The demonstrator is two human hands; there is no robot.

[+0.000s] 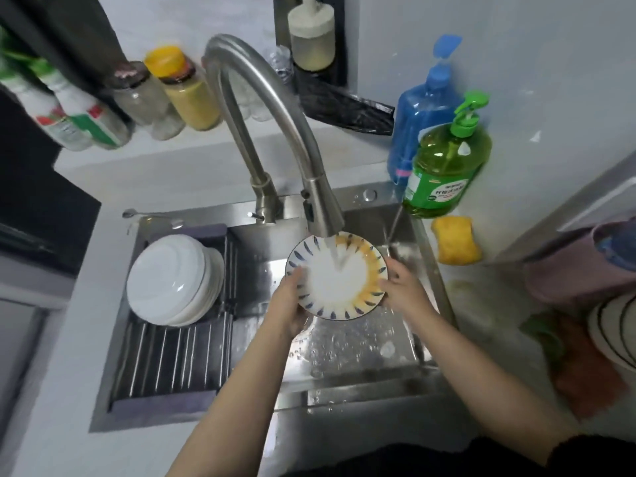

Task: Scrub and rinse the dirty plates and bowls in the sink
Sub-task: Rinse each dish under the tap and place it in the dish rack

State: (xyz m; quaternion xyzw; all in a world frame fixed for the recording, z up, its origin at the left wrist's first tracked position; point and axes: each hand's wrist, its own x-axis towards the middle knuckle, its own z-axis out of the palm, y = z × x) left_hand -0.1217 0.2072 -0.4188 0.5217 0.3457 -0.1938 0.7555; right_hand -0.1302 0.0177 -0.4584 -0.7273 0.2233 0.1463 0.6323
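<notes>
A: Both hands hold the plate [337, 277] by its rim. The left hand [292, 304] curls round the near-left edge, thumb on the face; the right hand [404, 287] pinches the right edge.

B: Where does it sit?

A: Over the sink [361, 339], right under the tap [320, 215], with water landing on its middle. It tilts, face up towards the camera, far edge highest, just below the spout.

B: So which way does the next move go?

A: I judge leftwards. The rack [172, 359] lies across the left side of the sink, well apart from the plate, and the left hand is nearer to it.

B: What is already in it?

A: A stack of white dishes [172, 280] leaning at its far end; the near bars are bare. The plate's face looks clean, so the rinse seems close to done.

B: And the basin?

A: Wet, with drops and foam; I see no other dishes there. A sponge [456, 241] lies on the counter to the right, beside a green soap bottle [444, 166]. Striped dishes [612, 325] show at the right edge, partly cut off.
</notes>
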